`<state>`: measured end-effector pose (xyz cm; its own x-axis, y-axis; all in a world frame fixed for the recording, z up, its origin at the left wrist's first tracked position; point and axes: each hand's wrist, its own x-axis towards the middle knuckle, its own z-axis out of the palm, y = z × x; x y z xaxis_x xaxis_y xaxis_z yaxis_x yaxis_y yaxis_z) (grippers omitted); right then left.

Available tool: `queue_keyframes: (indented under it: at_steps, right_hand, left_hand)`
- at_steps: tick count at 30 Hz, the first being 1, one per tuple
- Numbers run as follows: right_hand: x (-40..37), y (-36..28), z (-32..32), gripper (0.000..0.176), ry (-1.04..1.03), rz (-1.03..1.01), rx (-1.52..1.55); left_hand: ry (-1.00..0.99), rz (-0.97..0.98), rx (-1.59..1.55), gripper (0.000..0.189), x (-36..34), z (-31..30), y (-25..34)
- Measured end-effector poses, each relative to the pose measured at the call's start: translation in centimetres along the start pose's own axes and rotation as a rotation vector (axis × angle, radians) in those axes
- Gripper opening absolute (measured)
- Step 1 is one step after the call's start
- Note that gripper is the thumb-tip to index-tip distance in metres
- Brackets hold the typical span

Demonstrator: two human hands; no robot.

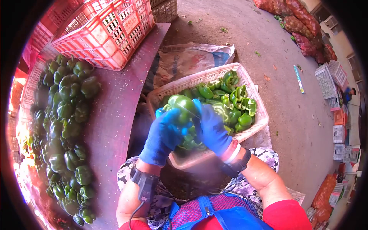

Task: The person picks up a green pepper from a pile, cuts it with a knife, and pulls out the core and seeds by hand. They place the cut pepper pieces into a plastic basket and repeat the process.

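A whole-looking green bell pepper (181,106) is held up over a white crate, gripped by my left hand (164,128) in a blue glove. Against the pepper's right side, my right hand (211,124), also gloved in blue, has its fingers curled. A thin dark edge shows between this hand and the pepper, but what it is I cannot make out. Below both hands, the white crate (253,132) holds cut and hollowed green peppers (237,97). Some of these are hidden by my hands.
On the left, a reddish table (115,111) carries a long pile of whole green bell peppers (63,130). A red plastic crate (119,34) stands at its far end. Sacking (184,61) lies behind the white crate; filled sacks (299,23) and stacked crates (327,82) are far right.
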<state>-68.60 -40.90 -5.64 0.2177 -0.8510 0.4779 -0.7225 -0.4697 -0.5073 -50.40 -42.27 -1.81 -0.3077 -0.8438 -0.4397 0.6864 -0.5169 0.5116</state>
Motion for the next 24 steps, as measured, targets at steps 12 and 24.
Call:
queue_keyframes:
  at_steps: [12,24]
  right_hand:
    - [-2.1,2.4,-0.1,0.063,-0.214,0.074,0.148]
    - [2.5,-0.1,-5.1,0.094,-0.467,0.132,0.822]
  left_hand:
    - [0.003,-0.091,-0.089,0.024,-1.2,-1.4,4.4]
    - [-0.310,0.048,0.806,0.047,-1.1,-1.2,0.6]
